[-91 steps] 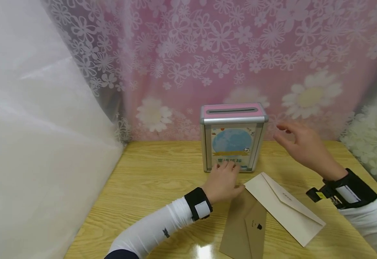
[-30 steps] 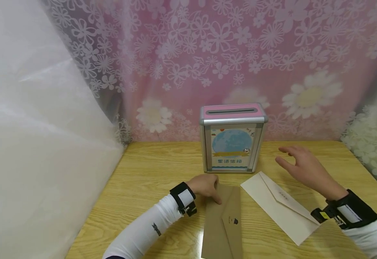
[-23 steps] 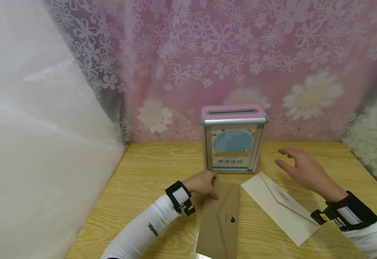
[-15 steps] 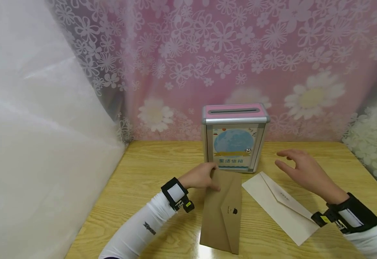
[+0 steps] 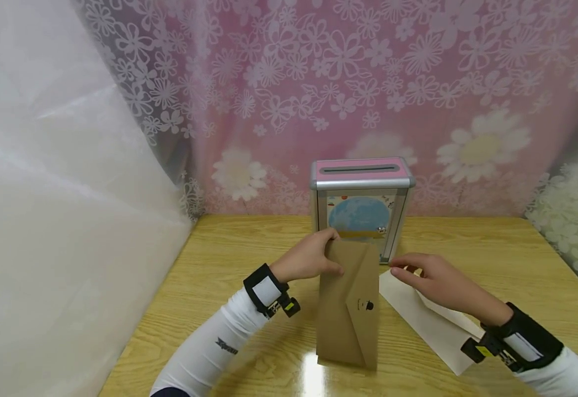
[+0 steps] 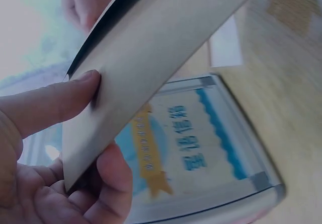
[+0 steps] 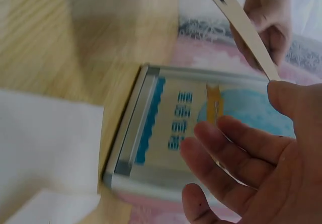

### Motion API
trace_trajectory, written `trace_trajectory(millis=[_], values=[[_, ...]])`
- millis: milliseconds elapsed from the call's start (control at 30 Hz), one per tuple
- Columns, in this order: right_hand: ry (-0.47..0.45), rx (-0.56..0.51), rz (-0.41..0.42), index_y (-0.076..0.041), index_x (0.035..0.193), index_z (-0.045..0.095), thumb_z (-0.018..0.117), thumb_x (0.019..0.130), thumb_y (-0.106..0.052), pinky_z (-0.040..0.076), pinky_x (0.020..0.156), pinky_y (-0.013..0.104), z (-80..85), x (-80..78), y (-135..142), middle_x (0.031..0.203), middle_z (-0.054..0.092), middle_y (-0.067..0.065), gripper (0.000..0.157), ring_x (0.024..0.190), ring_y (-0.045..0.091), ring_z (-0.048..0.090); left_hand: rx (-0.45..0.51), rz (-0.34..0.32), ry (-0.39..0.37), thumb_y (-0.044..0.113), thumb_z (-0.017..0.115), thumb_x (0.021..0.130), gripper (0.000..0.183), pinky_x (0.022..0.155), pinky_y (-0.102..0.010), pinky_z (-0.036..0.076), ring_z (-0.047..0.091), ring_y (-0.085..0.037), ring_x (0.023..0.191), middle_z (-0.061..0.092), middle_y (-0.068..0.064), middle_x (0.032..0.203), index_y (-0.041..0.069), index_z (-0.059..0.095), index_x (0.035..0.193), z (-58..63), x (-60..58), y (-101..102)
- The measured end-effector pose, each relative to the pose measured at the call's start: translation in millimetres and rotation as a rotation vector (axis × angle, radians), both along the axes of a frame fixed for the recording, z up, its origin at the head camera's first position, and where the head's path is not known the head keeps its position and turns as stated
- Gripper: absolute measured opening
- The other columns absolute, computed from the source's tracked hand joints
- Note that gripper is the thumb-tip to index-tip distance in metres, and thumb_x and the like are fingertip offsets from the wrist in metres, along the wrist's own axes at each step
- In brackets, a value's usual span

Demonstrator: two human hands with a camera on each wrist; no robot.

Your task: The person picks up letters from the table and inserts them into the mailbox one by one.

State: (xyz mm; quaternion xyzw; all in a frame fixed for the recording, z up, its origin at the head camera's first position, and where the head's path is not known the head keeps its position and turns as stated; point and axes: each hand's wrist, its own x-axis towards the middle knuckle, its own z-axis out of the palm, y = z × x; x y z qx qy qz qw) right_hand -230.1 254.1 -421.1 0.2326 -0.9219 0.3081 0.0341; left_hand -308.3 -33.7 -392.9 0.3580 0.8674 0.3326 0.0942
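My left hand (image 5: 306,258) pinches a brown kraft envelope (image 5: 348,309) near its upper left edge, thumb in front and fingers behind. The envelope stands tilted up off the table, its flap with a small black hat print facing me. In the left wrist view, thumb and curled fingers clasp the envelope (image 6: 141,48) from both sides. My right hand (image 5: 438,281) hovers over the cream envelope (image 5: 418,320), fingers relaxed and holding nothing. Behind both stands a silver-framed letter box (image 5: 360,215) with a pink top and a slot (image 5: 358,169); the brown envelope hides its lower front.
The wooden table (image 5: 239,248) runs back to a pink flowered curtain (image 5: 279,110). A white sheet (image 5: 60,193) hangs along the left side. Each wrist wears a black strap with a small camera.
My left hand has slid the brown envelope left, then gripped its edge and raised it toward the box. My right hand has come lower and further left, over the cream envelope.
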Motion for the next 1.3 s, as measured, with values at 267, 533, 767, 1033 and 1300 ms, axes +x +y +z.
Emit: trace_trajectory(millis=[267, 533, 767, 1033, 1300], values=[[-0.071, -0.098, 0.113, -0.025, 0.11, 0.065, 0.048, 0.101, -0.03, 0.051, 0.062, 0.032, 2.8, 5.7, -24, 0.096, 0.065, -0.008, 0.02, 0.08, 0.009, 0.058, 0.013, 0.019, 0.136, 0.023, 0.081, 0.076, 0.042, 0.06, -0.025, 0.05, 0.054, -0.009, 0.074, 0.056, 0.003, 0.09, 0.016, 0.05, 0.104, 25.3, 9.3, 3], [-0.076, -0.178, 0.12, -0.022, 0.092, 0.065, 0.051, 0.1, -0.026, 0.048, 0.054, 0.03, 8.4, 9.3, -30, 0.082, 0.063, -0.002, 0.016, 0.064, 0.011, 0.055, 0.065, 0.039, 0.191, 0.023, 0.079, 0.079, 0.042, 0.059, -0.025, 0.049, 0.052, -0.01, 0.074, 0.054, 0.003, 0.093, 0.014, 0.05, 0.107, 41.4, 13.7, 4], [-0.065, -0.188, 0.087, -0.02, 0.078, 0.058, 0.057, 0.096, -0.028, 0.041, 0.049, 0.027, 8.2, 12.6, -38, 0.071, 0.06, -0.005, 0.02, 0.054, 0.012, 0.046, 0.099, 0.053, 0.305, 0.021, 0.077, 0.08, 0.04, 0.061, -0.025, 0.047, 0.049, -0.009, 0.077, 0.052, 0.003, 0.095, 0.013, 0.049, 0.107, 56.7, 16.3, 9], [0.004, -0.207, 0.036, -0.012, 0.075, 0.056, 0.055, 0.098, -0.021, 0.036, 0.042, 0.025, 22.7, 10.3, -40, 0.066, 0.057, 0.001, 0.024, 0.048, 0.012, 0.042, 0.133, 0.071, 0.404, 0.021, 0.075, 0.082, 0.043, 0.07, -0.027, 0.048, 0.049, -0.007, 0.085, 0.053, 0.002, 0.104, 0.01, 0.049, 0.113, 71.5, 19.3, 10], [0.109, -0.194, 0.01, -0.011, 0.102, 0.063, 0.053, 0.099, -0.016, 0.044, 0.049, 0.029, 55.2, 3.6, -33, 0.075, 0.061, 0.003, 0.012, 0.059, 0.014, 0.052, 0.365, 0.113, 0.421, 0.021, 0.074, 0.081, 0.066, 0.063, -0.024, 0.05, 0.052, -0.012, 0.081, 0.053, -0.003, 0.101, 0.009, 0.037, 0.135, 79.4, 20.0, 5]])
